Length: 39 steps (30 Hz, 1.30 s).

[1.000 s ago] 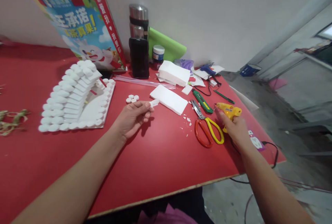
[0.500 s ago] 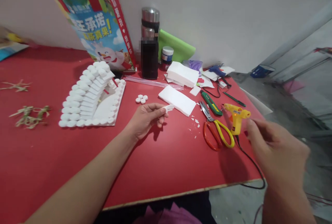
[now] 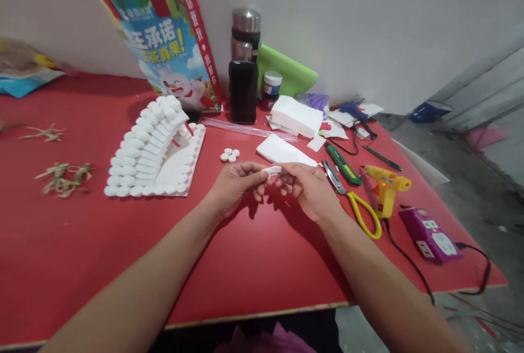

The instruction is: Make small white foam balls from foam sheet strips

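Note:
My left hand (image 3: 241,185) pinches a small white strip (image 3: 272,171) between thumb and fingers, above the red table. At the strip's other end, the curled fingertips of my right hand (image 3: 311,189) are closed on it. Part of the strip is hidden by the fingers. Just behind my hands lies a white folded sheet (image 3: 284,149), partly covered by them. Several white round pieces (image 3: 230,155) sit together left of it. Further left stands a white model with steps (image 3: 147,151), edged with the same rounds.
On the right lie scissors (image 3: 364,216), a green cutter (image 3: 343,165), a yellow glue gun (image 3: 385,186) with its cord, and a purple power box (image 3: 429,235). Behind stand a phone (image 3: 243,91), a flask (image 3: 245,28) and a printed bag (image 3: 164,42). Dried knotted stalks (image 3: 65,178) lie left.
My right hand has moved left from beside the glue gun to the white strip in my left hand. The view has shifted slightly, and the purple box now shows.

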Available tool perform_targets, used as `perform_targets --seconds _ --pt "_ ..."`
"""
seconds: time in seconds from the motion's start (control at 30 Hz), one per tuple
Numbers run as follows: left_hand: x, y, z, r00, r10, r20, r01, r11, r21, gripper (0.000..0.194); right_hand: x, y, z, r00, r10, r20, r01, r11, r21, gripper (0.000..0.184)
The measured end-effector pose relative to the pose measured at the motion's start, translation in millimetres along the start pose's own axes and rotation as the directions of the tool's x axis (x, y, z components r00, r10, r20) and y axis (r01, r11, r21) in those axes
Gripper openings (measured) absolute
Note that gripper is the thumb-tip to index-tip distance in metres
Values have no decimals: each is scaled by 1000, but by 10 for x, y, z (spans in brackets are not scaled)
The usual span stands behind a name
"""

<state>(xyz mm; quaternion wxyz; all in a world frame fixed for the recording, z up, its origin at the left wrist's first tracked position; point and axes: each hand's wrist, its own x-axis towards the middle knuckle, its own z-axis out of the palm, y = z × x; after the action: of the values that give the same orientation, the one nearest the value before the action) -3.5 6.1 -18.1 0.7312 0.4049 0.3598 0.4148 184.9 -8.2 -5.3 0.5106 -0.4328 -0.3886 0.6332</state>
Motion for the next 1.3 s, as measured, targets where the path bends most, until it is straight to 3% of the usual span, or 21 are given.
perform_targets --seconds 0.13,0.6,0.87,1.3 --pt "-2 9 18 1000 0 -11 0 999 32 34 -21 -23 -34 997 -24 -75 18 997 -70 21" --pt "-16 40 63 999 -33 -4 33 995 93 36 -24 -2 -82 996 -4 -90 -19 965 -263 24" --pt "-6 16 53 999 -36 -3 36 997 69 36 -34 -10 -53 975 -220 -25 183 865 -468 19" --pt "-13 -28 99 999 13 -44 -9 996 85 35 -67 -35 -3 969 -244 -21 201 841 -503 14"
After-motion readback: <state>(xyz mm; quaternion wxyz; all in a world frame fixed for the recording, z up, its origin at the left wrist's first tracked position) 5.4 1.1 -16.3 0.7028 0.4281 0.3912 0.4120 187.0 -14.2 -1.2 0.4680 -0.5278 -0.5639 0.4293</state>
